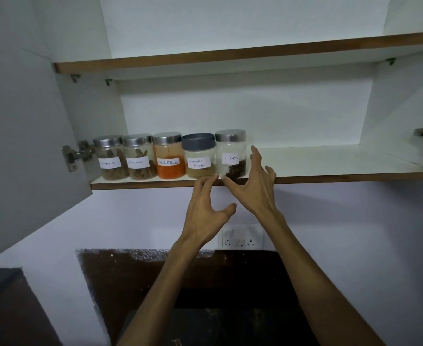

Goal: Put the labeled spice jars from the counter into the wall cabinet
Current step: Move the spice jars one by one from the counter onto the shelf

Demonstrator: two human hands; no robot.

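Several labeled spice jars stand in a row on the lower shelf (330,177) of the open wall cabinet. From the left: a jar with a smudged label (110,158), the cinnamon jar (138,157), the red chilli powder jar (168,156), the coriander powder jar (198,156) with a dark lid, and the cloves jar (231,153). My right hand (253,186) is spread around the cloves jar's right side and base, fingers straight, barely touching or just off it. My left hand (206,208) hovers below the shelf edge, fingers relaxed, holding nothing.
The upper shelf (230,54) is bare. Cabinet doors hang open at left (18,146) and right, with hinges (75,153) showing. A wall socket plate (241,237) sits below the hands, above a dark counter (180,283).
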